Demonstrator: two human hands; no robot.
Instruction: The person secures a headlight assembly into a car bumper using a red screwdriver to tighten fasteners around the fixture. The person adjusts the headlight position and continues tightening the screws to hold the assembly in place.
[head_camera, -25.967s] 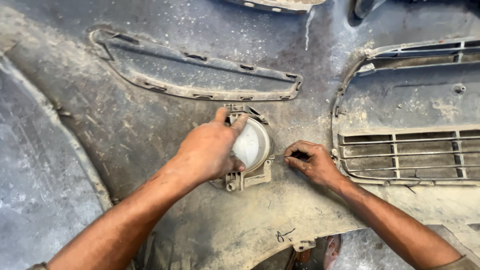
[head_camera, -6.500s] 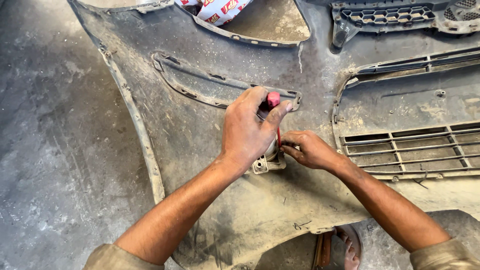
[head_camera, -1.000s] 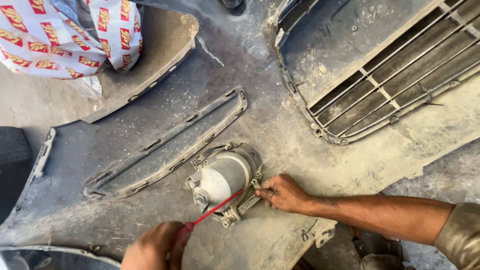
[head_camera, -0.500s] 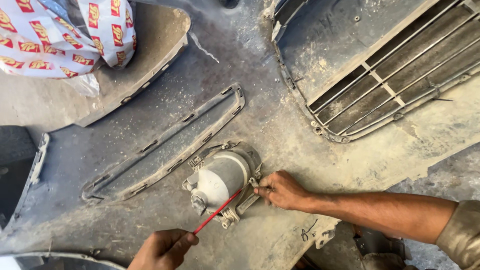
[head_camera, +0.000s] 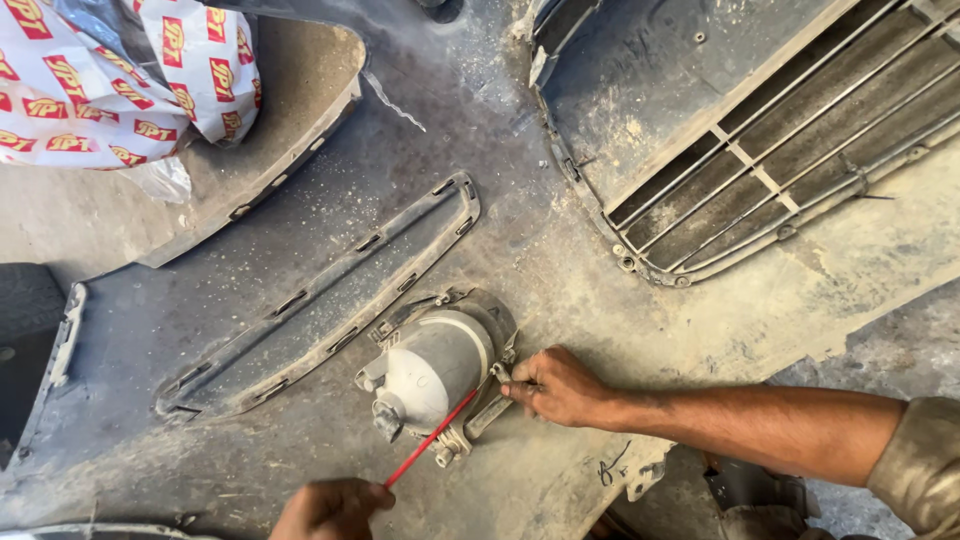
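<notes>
A dusty grey fog lamp housing (head_camera: 432, 368) sits in its bracket on the inner side of a large grey car bumper (head_camera: 500, 230). My left hand (head_camera: 330, 508), at the bottom edge, is closed around the handle of a thin red screwdriver (head_camera: 430, 438), whose shaft slants up to the lamp's lower right mount. My right hand (head_camera: 556, 386) rests against the lamp bracket's right side, with its fingertips pinched at a small fitting there. Whether those fingers hold anything is hidden.
A slotted grille opening (head_camera: 760, 150) fills the upper right of the bumper. A long narrow trim slot (head_camera: 320, 300) runs diagonally left of the lamp. A white bag with red and yellow print (head_camera: 110, 80) lies at the top left.
Since a second ago my left hand has stayed low at the frame's bottom edge with the screwdriver still angled to the lamp. My right hand has kept its place at the bracket.
</notes>
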